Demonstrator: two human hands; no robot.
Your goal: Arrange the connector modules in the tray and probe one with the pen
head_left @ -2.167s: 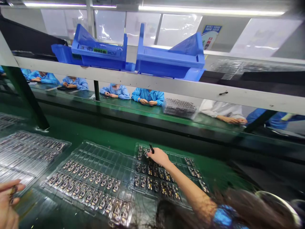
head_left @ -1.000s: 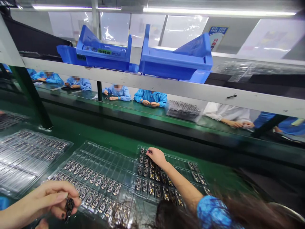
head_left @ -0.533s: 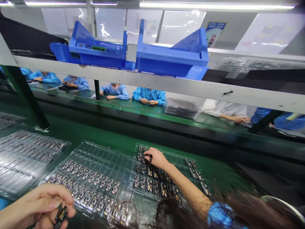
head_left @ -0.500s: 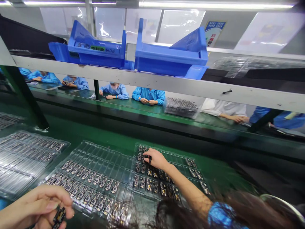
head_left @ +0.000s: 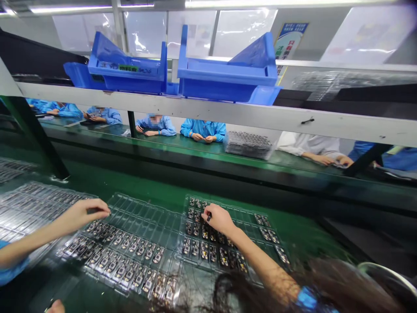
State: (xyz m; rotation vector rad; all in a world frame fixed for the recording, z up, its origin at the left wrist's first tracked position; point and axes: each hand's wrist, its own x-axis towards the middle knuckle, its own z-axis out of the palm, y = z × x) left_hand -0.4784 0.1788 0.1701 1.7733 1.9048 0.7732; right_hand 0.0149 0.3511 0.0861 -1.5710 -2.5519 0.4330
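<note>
My left hand (head_left: 86, 211) reaches in from the left, thumb and finger pinched over the middle clear plastic tray (head_left: 140, 208). Something small and dark shows at its fingertips, too little to name. Small circuit boards (head_left: 133, 243) fill this tray's nearer rows; its far slots hold none. My right hand (head_left: 217, 217) comes from the lower right over the right-hand tray (head_left: 237, 213), pinching a small black part (head_left: 209, 216). Boards (head_left: 204, 250) lie under and around it. At the bottom left edge another fingertip (head_left: 56, 307) shows beside something dark; whose it is I cannot tell.
More filled trays (head_left: 19, 208) lie at the left. A white shelf (head_left: 208, 108) with blue bins (head_left: 224, 78) crosses above the green bench (head_left: 156, 187). Co-workers (head_left: 203, 130) sit opposite, near stacked trays (head_left: 249, 143). Blurred hair (head_left: 325, 282) covers the lower right.
My left hand, which held a circuit board near the bottom left, has moved up and away to the middle tray. My right hand has shifted slightly right over its tray.
</note>
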